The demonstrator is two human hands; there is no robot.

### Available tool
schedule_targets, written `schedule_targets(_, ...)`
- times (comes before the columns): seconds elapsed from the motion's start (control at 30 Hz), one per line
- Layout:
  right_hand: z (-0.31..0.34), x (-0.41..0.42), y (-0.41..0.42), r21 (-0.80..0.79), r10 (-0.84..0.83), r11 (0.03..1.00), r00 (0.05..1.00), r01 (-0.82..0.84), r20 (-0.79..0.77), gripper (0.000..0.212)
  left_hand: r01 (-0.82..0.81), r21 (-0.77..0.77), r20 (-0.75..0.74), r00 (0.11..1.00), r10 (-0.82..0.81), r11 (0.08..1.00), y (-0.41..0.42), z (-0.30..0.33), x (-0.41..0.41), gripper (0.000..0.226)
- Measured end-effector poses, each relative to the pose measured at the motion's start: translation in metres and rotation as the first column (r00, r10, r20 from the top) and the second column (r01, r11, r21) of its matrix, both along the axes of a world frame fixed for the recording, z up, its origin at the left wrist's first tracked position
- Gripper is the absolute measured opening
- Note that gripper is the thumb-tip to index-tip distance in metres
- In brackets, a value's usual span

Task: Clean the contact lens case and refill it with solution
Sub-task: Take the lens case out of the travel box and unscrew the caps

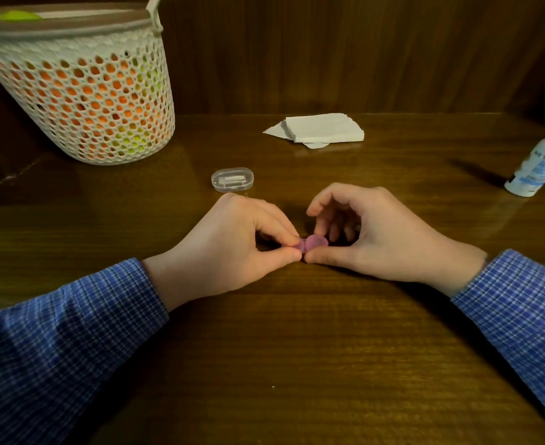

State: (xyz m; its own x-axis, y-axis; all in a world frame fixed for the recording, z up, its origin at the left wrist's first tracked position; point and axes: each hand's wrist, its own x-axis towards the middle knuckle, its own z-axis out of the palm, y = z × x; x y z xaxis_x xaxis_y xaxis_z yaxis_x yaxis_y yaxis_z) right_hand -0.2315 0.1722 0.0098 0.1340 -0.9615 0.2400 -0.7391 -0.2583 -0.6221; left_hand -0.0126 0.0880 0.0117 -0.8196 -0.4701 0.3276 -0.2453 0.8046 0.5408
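Wood table (297, 348), dark, runs to a wood back wall; we have bare surface in front of our wrists and between the hands and the far items. White mesh basket (84, 91) sits far left, orange and green contents showing through the holes, can't tell what they are. Small clear plastic box (232, 179) just beyond our left hand, something pale inside. Napkin stack (322, 128) near the back wall. Solution bottle (538, 165) at the right edge, tilted in this view.

Purple lens case (311, 243) at table centre, long axis left-right. Our left hand (232, 242) pinches its left end, thumb and forefinger. Our right hand (377, 232) curls round the right cap, thumb under, fingertips on top.
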Motion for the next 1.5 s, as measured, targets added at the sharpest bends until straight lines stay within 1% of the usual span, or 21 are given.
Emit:
schedule_targets(0.1,-0.001,0.000,-0.001,0.000,0.012,1.000,0.999,-0.012,0.043,0.046,0.007,-0.001,0.002,1.000,-0.007,1.000,0.000,0.000,0.000,0.015)
schedule_targets(0.3,0.005,-0.002,-0.002,0.034,0.098,0.994,0.994,-0.100,0.046,0.039,0.020,0.007,0.004,1.000,-0.020,1.000,0.000,0.000,-0.001,0.014)
schedule_targets(0.43,0.006,-0.006,-0.002,0.045,0.120,0.992,0.991,-0.122,0.056,0.038,0.022,0.012,0.011,1.000,-0.022,1.000,0.000,0.000,-0.001,0.015)
schedule_targets(0.5,0.005,-0.006,-0.002,0.044,0.111,0.993,0.992,-0.114,0.062,0.042,0.013,0.013,0.008,1.000,-0.013,1.000,0.000,0.000,-0.001,0.015)
schedule_targets(0.6,0.002,-0.002,-0.001,0.024,0.055,0.998,0.998,-0.056,0.032,0.046,0.005,0.007,0.006,1.000,-0.005,1.000,-0.001,-0.001,-0.001,0.015)
schedule_targets(0.73,0.002,0.000,-0.001,0.028,0.011,1.000,0.998,-0.013,0.068,0.043,0.006,0.011,0.009,1.000,-0.006,1.000,0.000,0.000,-0.001,0.015)
schedule_targets(0.93,0.007,-0.003,-0.001,0.075,0.066,0.995,0.995,-0.072,0.081,0.041,0.026,0.016,0.017,1.000,-0.026,1.000,0.000,0.000,-0.001,0.014)
schedule_targets(1.1,0.009,-0.007,-0.001,0.125,0.092,0.987,0.992,-0.103,0.090,0.045,0.025,0.014,0.015,1.000,-0.025,1.000,0.001,-0.001,-0.001,0.014)
schedule_targets(1.2,0.007,-0.005,0.000,0.100,0.076,0.992,0.994,-0.083,0.073,0.050,0.020,0.014,0.017,1.000,-0.020,1.000,0.000,0.000,-0.001,0.015)
schedule_targets(1.33,0.005,0.000,0.001,0.044,0.010,0.999,1.000,-0.010,0.015,0.048,0.021,0.009,0.016,1.000,-0.021,1.000,0.000,0.001,-0.001,0.015)
schedule_targets(1.5,0.007,-0.003,-0.001,0.083,0.059,0.995,0.996,-0.063,0.060,0.044,0.028,0.008,0.022,0.999,-0.028,1.000,0.001,0.001,-0.001,0.015)
